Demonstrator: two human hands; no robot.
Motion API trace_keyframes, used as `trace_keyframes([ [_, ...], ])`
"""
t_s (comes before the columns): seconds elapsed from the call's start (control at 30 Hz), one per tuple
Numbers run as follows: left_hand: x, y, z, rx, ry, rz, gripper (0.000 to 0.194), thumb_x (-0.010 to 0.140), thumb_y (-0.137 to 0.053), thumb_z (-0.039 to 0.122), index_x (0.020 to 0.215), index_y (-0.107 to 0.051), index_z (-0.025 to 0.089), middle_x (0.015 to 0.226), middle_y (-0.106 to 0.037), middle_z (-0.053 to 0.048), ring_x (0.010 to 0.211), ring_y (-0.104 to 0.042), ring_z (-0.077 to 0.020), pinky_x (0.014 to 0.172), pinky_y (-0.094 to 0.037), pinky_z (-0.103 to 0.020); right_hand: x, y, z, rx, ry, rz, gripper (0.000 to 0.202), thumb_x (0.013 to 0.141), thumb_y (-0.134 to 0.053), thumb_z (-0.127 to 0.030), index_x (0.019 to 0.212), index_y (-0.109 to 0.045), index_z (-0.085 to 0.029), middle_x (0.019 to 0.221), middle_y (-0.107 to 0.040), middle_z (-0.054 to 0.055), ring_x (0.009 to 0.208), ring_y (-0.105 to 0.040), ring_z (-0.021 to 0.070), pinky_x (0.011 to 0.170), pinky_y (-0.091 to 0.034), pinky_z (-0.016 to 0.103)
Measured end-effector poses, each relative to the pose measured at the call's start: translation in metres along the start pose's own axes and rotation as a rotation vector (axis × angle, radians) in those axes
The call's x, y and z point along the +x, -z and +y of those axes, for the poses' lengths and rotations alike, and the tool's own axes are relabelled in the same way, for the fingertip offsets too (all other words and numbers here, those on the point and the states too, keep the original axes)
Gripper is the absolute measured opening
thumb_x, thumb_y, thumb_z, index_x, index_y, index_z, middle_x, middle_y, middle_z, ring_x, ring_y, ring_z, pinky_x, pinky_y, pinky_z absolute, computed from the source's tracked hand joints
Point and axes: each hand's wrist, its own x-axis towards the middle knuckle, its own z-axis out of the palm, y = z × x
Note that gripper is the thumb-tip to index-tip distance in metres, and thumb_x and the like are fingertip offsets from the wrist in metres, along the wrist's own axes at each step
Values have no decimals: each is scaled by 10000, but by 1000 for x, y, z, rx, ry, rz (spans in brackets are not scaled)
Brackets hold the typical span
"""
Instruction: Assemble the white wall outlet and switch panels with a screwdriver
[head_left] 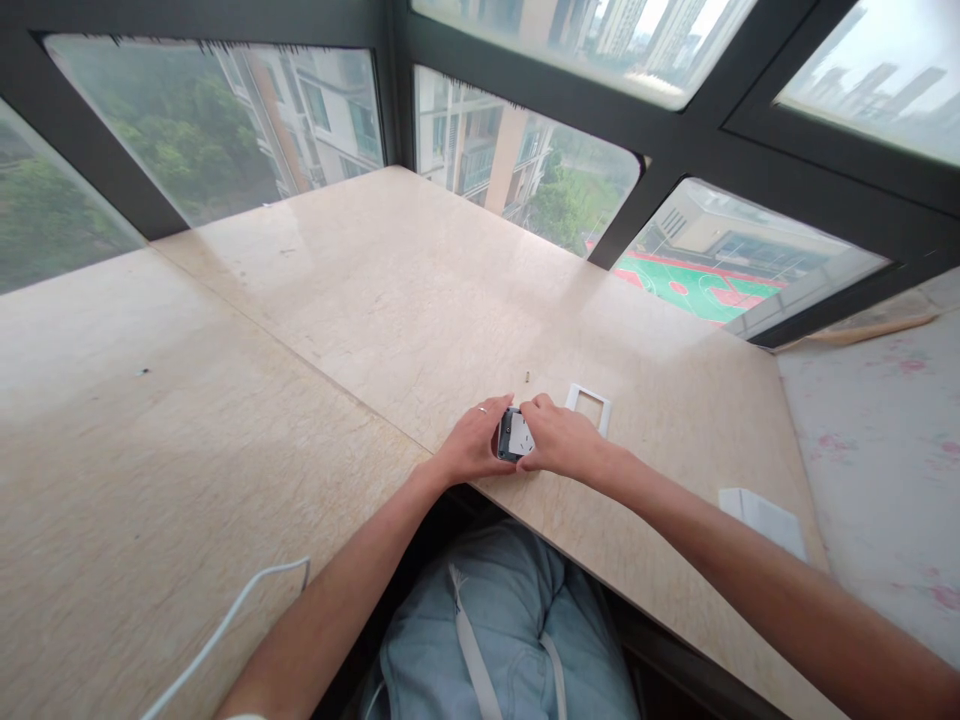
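Near the front edge of the stone sill, both hands grip a wall socket (517, 436) with a white slotted face and a dark frame. My left hand (474, 440) wraps its left side, a ring on one finger. My right hand (559, 436) closes on the right side, covering part of the white face. Just behind the right hand lies a white rectangular cover frame (604, 416), flat and partly hidden by that hand. A tiny screw-like piece (527, 377) sits a little beyond the socket.
A white box-like object (763, 522) rests at the right, behind my right forearm. A white cable (225, 625) runs along the left front. A small dark bit (144, 372) lies far left. Dark-framed windows (397, 90) border the stone sill (360, 290).
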Motion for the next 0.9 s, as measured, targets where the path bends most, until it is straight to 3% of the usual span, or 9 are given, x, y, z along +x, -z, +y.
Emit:
trace_keyframes([
  [0.13, 0, -1, -1, 9, 4, 7, 1154, 614, -895, 531, 1534, -295, 175, 1466, -507, -199, 1332, -522, -391, 1106, -437, -534, 4, 0, 4, 46, 2, -35, 719, 631, -871, -484, 1184, -579, -130, 1203, -630, 177, 988, -700, 321, 716, -537, 347],
  [0.27, 1, -2, -2, 19, 4, -5, 1157, 605, -896, 524, 1530, -297, 169, 1483, -490, -205, 1346, -507, -396, 1114, -430, -537, 7, 1, 6, 86, 27, -50, 660, 633, -844, -518, 1114, -599, -138, 1122, -676, 151, 993, -692, 312, 698, -513, 326],
  [0.6, 0, -2, -1, 16, 3, 5, 1123, 621, -877, 469, 1538, -295, 182, 1464, -507, -194, 1327, -525, -389, 1105, -436, -530, 4, -9, 12, 175, 10, 6, 565, 638, -799, -473, 1055, -563, -173, 1006, -712, 106, 846, -695, 266, 568, -400, 294],
  [0.9, 0, 2, 1, -6, -12, -28, 1048, 675, -845, 437, 1537, -302, 194, 1484, -511, -177, 1341, -526, -375, 1120, -424, -510, 3, -15, 21, 276, 34, 55, 567, 639, -822, -413, 1080, -559, -172, 982, -725, 93, 851, -685, 249, 591, -393, 277],
])
